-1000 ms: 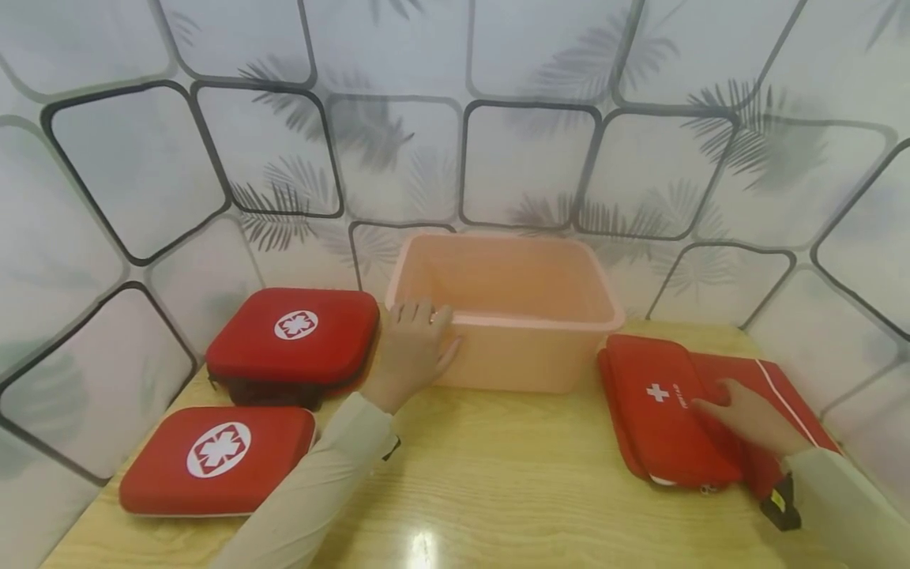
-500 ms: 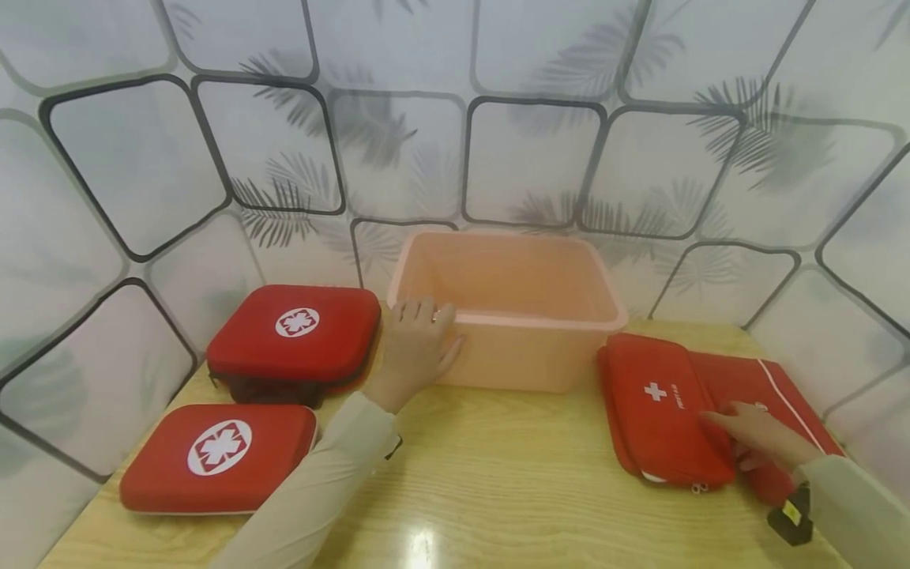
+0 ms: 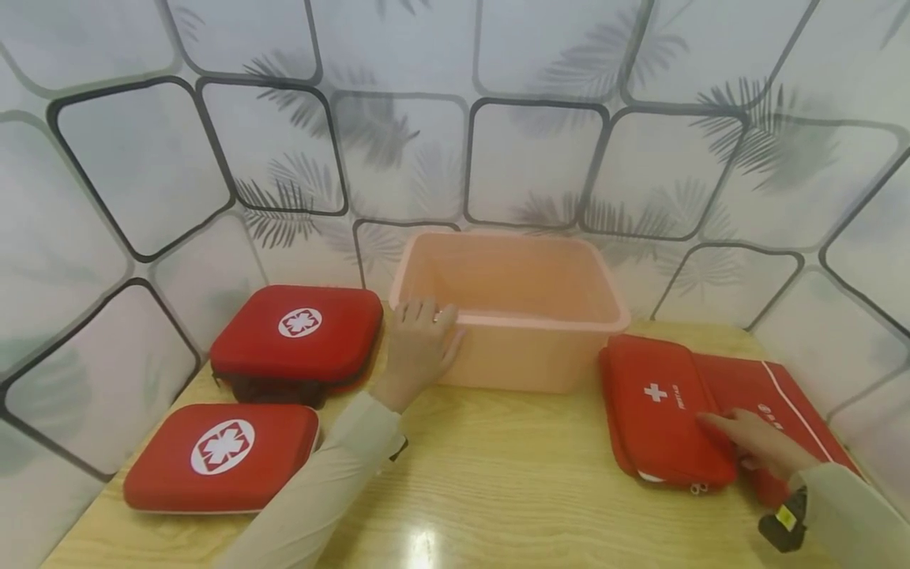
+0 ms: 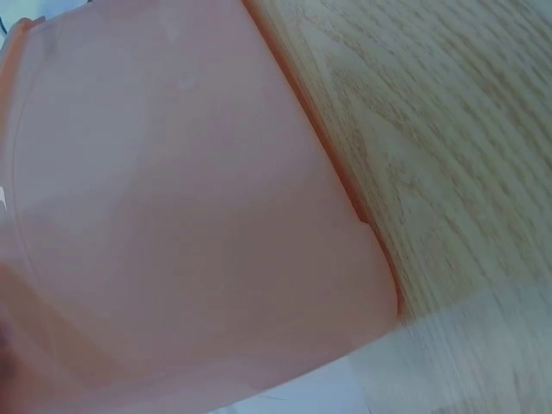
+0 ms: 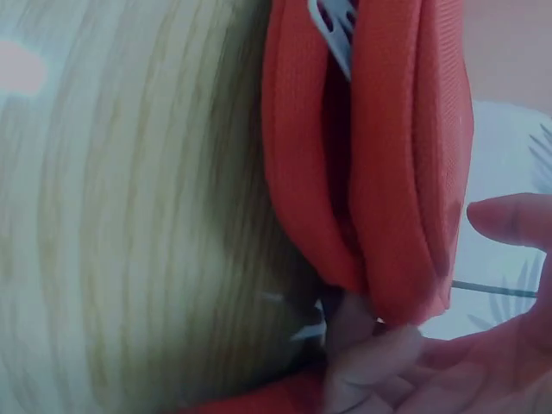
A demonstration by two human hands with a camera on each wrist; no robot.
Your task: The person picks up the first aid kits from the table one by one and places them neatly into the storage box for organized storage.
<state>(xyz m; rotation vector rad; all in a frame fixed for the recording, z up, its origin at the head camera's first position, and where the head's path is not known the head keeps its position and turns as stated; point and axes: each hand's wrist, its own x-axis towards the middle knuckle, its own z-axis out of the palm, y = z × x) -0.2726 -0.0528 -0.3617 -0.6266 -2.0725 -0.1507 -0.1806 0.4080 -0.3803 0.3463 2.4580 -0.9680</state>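
Observation:
In the head view my left hand holds the near left corner of a peach plastic bin, its fingers over the rim and thumb along the outer front wall. The bin's wall fills most of the left wrist view. My right hand is at the right edge of a red first-aid pouch with a white cross. In the right wrist view its curled fingers tuck under the pouch's edge, while the thumb is at the upper face. Another red pouch with a white stripe lies partly beneath that hand.
Two red hard-shell cases, a rear one with a dark handle and a front one, lie at the left. The wooden table stretches between them and the pouches. A patterned wall covering stands close behind the bin.
My right hand has shifted slightly toward me and its fingers have come under the pouch's right edge. That pouch's near end has turned a little left. The left hand stays on the bin.

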